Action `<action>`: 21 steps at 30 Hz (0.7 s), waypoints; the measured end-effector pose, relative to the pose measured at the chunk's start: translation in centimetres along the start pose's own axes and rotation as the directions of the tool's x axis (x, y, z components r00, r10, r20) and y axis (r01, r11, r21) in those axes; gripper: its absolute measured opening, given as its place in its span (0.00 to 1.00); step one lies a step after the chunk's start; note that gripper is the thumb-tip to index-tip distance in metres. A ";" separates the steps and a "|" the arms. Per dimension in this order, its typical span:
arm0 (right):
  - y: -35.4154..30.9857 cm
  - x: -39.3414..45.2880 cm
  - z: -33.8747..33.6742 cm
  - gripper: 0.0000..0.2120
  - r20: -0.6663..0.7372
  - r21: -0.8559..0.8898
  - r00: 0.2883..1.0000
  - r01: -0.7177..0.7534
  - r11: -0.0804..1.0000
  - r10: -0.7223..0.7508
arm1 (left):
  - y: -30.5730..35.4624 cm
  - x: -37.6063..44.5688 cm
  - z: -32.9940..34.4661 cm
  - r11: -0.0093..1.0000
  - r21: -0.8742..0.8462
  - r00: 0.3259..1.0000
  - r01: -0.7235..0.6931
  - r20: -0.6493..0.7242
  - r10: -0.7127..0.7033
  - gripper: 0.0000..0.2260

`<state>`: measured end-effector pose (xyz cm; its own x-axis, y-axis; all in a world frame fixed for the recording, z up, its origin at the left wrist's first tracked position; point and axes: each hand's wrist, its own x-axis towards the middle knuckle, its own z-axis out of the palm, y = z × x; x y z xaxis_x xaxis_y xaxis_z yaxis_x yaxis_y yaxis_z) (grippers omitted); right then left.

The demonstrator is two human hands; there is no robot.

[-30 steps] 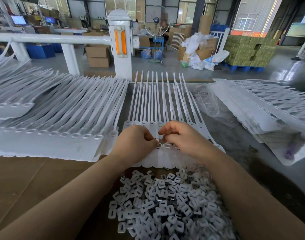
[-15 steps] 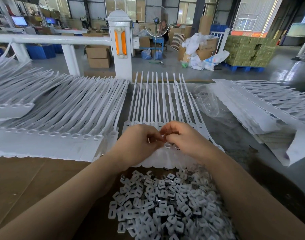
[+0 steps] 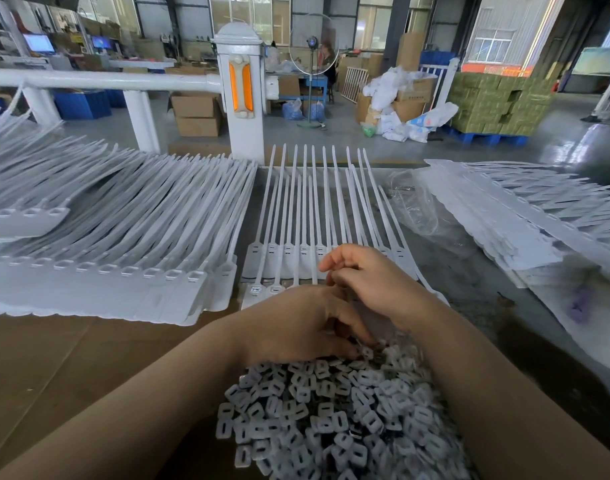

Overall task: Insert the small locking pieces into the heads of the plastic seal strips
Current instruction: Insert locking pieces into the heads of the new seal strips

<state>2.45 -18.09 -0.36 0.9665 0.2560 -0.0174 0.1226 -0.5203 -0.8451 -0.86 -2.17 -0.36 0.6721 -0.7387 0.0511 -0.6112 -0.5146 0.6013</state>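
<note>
A row of white plastic seal strips (image 3: 289,251) lies in front of me, heads toward me and tails pointing away. Near me is a heap of small white locking pieces (image 3: 331,410). My left hand (image 3: 296,323) is at the far edge of that heap, fingers curled down onto the pieces. My right hand (image 3: 376,282) hovers over the strip heads on the right of the row, fingertips pinched together; the piece between them is barely visible. Both hands hide several heads.
A big stack of seal strips (image 3: 123,237) fills the left, another stack (image 3: 521,216) the right. A clear plastic bag (image 3: 417,202) lies between the row and the right stack. Brown cardboard (image 3: 54,358) covers the near left. A white post (image 3: 244,98) stands behind.
My left hand has drawn back from the strip heads, where its fingers met the right hand's, down to the heap of locking pieces. My right hand has stayed over the heads.
</note>
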 end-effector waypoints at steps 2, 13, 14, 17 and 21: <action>0.0 0.0 0.0 0.11 0.000 -0.001 1.000 0.000 1.000 0.000 | 0.0 0.0 0.0 0.999 -0.028 1.000 0.020 -0.019 -0.021 0.08; 0.1 0.3 0.0 0.11 -0.009 -0.028 1.000 -0.001 1.000 0.001 | -0.5 -0.1 -0.9 0.951 -0.295 0.980 0.096 -0.141 -0.143 0.05; 0.1 0.2 0.0 0.11 -0.003 -0.023 1.000 0.001 1.000 -0.001 | -0.7 -0.1 -1.1 0.934 -0.339 0.969 0.111 -0.170 -0.177 0.06; 0.0 0.2 -0.1 0.11 -0.001 -0.020 1.000 0.023 1.000 -0.023 | -1.5 -0.2 -1.9 0.877 -0.451 0.923 0.169 -0.239 -0.301 0.07; -0.1 0.0 -0.1 0.09 0.016 -0.016 0.999 0.043 0.999 -0.042 | -2.4 -0.5 -2.1 0.864 -0.451 0.874 0.222 -0.300 -0.382 0.06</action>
<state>2.50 -18.09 -0.25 0.9568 0.2906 0.0100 0.1672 -0.5217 -0.8366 1.17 0.31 -0.11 0.9463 -0.3186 0.0548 -0.1904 -0.4122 0.8910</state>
